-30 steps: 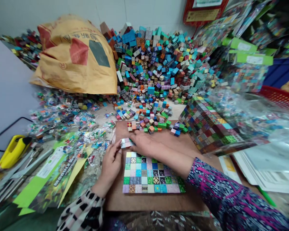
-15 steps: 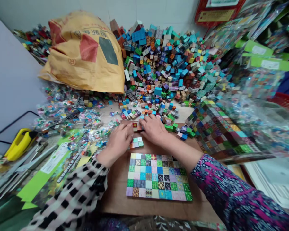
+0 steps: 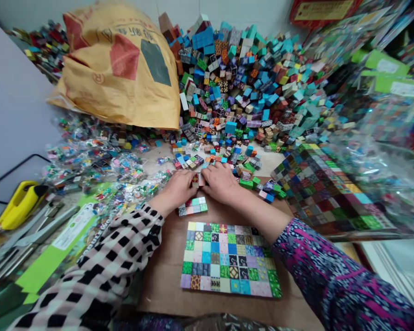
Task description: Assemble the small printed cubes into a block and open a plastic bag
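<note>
My left hand [image 3: 176, 190] and my right hand [image 3: 221, 184] meet at the far edge of a brown board [image 3: 165, 276]. Between their fingertips is a short row of small printed blocks [image 3: 195, 179], one red with a yellow cross pattern. Fingers of both hands are closed against its two ends, partly hiding it. Just nearer lies a small cluster of joined blocks [image 3: 197, 205], its left part beside my left hand. Closer to me, a rectangular slab of printed square blocks [image 3: 229, 259] lies flat on the board.
Loose blocks [image 3: 241, 87] are heaped at the back, beside a yellow sack [image 3: 106, 87]. Small bagged pieces [image 3: 117, 165] spread on the left, near a yellow cutter [image 3: 20, 204] and scissors [image 3: 51, 230]. A bagged block panel [image 3: 327, 188] leans at right.
My fingers have closed in around the small row of blocks, with my left hand shifted slightly right. More of the near cluster's left end shows. The whole view has shifted slightly.
</note>
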The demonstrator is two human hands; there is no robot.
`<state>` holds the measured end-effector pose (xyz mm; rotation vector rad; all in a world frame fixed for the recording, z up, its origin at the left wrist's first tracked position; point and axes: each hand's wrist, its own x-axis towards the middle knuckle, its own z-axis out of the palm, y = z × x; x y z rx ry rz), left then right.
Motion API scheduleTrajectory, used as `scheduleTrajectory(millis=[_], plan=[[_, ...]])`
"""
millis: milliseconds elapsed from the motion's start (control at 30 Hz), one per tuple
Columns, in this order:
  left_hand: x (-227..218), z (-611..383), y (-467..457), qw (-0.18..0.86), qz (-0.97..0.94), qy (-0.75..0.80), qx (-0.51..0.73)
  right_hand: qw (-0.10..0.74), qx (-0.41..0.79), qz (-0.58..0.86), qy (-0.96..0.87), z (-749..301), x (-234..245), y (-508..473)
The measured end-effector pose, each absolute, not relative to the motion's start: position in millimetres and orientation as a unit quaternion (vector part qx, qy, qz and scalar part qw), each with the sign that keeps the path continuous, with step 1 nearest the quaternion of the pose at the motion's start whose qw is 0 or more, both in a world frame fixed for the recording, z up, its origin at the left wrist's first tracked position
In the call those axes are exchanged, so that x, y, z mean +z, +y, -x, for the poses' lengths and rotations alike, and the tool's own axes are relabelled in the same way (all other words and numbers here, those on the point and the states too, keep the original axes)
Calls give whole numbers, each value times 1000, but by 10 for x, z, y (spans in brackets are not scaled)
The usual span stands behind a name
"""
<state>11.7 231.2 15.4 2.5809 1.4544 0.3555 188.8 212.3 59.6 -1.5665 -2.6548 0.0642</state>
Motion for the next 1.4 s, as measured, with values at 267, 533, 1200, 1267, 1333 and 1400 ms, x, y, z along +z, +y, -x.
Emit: scheduleTrajectory(millis=[267,533,1200,1267,1333,1400], plan=[[160,-49,2368,175,-856,452,178,33,58,525,-848,-1903,580,2153],[164,-8,2325,352,-772,473,237,42,64,532,-843,-1901,565,2141],[164,69,2270,341,-730,514,296,79,127,565,-812,-1944,628,2120],[178,47,2258,375,-710,508,312,79,128,572,-806,-1943,622,2128],[180,37,2257,391,-703,505,312,71,127,578,-803,-1941,621,2137],[173,39,2263,381,-710,511,299,67,131,581,-801,-1942,618,2149]])
